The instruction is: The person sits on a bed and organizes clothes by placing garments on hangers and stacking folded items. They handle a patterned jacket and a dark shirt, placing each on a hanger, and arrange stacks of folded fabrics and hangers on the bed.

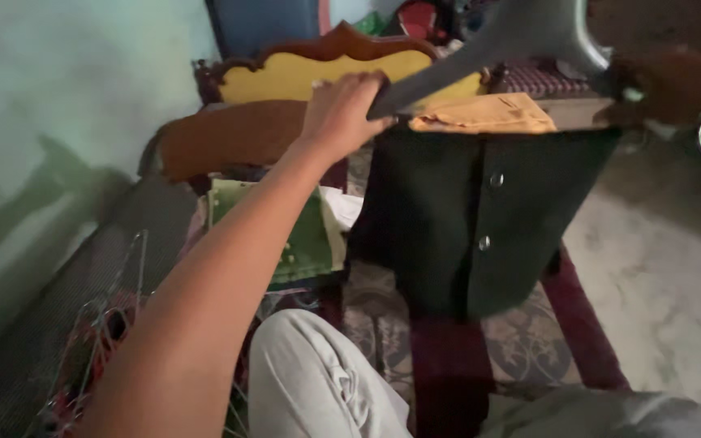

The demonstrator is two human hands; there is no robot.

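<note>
Left hand (342, 109) closed on end of grey hanger (521, 32); right hand (671, 85) blurred, grip unclear, at hook end. Dark buttoned garment (480, 219) hangs over patterned mat (521, 349). Risk: garment slipping off shoulder, hanger tilted.

Single head-worn view. Looks down and forward over the wearer's knees toward a patterned rug (529, 349) and wooden headboard (318, 65). Close range: left hand (342, 109) and dark garment (480, 219) fill centre frame. No second view.
</note>
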